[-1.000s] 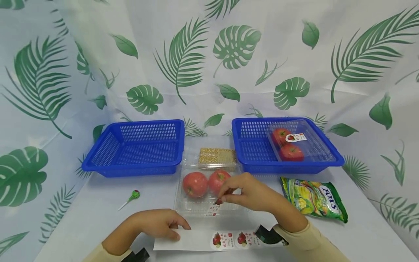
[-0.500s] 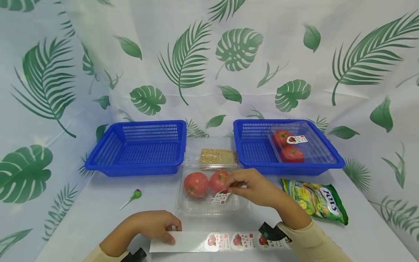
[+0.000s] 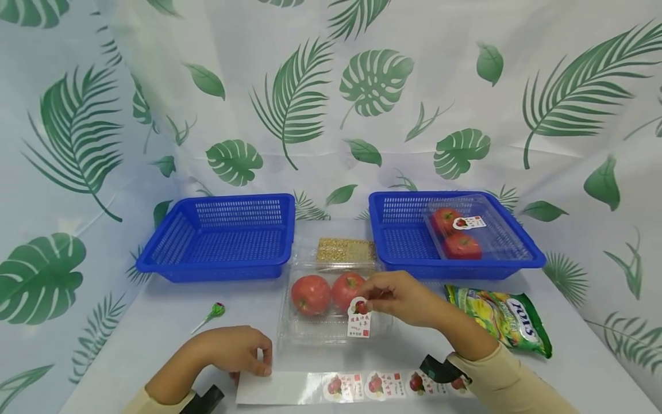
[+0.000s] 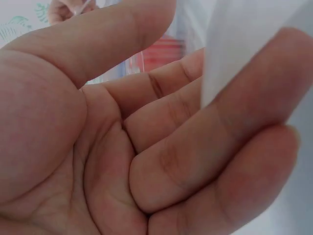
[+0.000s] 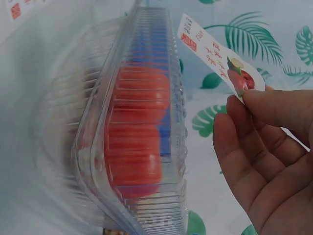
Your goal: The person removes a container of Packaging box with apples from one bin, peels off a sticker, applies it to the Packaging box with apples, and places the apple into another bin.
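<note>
My right hand (image 3: 405, 296) pinches an apple-printed sticker (image 3: 359, 318) by its rounded end, between thumb and fingers. The sticker hangs over the front right of a closed clear clamshell box (image 3: 315, 330) holding two red apples (image 3: 311, 294). In the right wrist view the sticker (image 5: 210, 54) stands apart from the box wall. A white strip of stickers (image 3: 284, 388) lies in front of the box, several stickers on its right part. My left hand (image 3: 233, 351) rests at the strip's left end, fingers loosely bent. In the left wrist view the thumb stays apart from the fingers, which overlap the white strip (image 4: 239, 49).
Two blue baskets stand at the back. The right basket (image 3: 403, 264) holds another labelled box of apples (image 3: 462, 244); the left basket (image 3: 217, 275) is bare inside. A golden-grain pack (image 3: 343, 250) lies behind the box, a lollipop (image 3: 214, 311) left, a green candy bag (image 3: 499, 319) right.
The right hand has turned the sticker from slanting to upright, its apple print now showing, and moved slightly right. The left hand has slid left to the strip's end.
</note>
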{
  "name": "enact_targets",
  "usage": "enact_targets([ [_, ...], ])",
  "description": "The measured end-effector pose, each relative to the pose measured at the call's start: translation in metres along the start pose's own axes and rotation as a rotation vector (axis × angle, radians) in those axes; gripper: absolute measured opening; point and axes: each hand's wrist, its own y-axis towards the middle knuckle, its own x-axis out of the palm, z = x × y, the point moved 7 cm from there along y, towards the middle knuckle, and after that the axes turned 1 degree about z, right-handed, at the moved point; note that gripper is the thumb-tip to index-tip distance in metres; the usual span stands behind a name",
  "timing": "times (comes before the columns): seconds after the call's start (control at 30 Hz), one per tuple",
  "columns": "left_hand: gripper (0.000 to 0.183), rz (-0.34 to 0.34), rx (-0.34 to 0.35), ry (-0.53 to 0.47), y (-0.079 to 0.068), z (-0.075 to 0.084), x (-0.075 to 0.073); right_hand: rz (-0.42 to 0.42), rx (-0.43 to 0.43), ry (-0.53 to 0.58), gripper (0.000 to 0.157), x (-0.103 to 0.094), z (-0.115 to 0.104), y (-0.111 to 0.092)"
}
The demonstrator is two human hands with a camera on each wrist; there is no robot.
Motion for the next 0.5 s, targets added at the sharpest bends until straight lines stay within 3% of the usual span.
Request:
enact_targets([
  [0.1,0.010,0.023,-0.018,-0.024,-0.004,-0.006,-0.007,-0.004,0.015,-0.016,0.021,0.003,0.005,0.003],
  [0.27,0.014,0.101,-0.043,0.000,-0.016,-0.008,-0.030,-0.002,0.092,0.063,0.020,0.013,0.022,0.011],
  [0.5,0.024,0.322,0.091,0.104,-0.009,0.004,-0.055,0.034,0.202,0.160,0.017,0.021,0.038,0.021],
])
